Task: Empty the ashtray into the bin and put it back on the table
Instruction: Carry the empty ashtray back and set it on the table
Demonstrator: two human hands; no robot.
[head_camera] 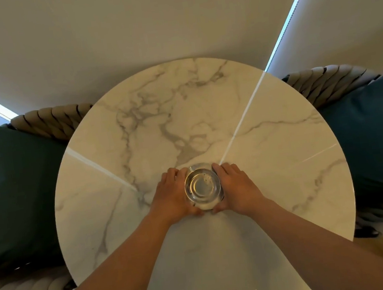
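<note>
Glass ashtray [202,187] sits on the table [270,139], both hands beside it.
Fingers [216,167] press its sides; slippery glass could drop, spilling ash.

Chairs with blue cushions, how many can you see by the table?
2. One chair is on the left of the round table, one chair on the right. Any nearer chair would be out of view.

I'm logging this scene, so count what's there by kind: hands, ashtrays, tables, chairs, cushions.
Hands: 2, left hand and right hand
Ashtray: 1
Table: 1
Chairs: 2, and
Cushions: 2, and
Total: 8
</note>
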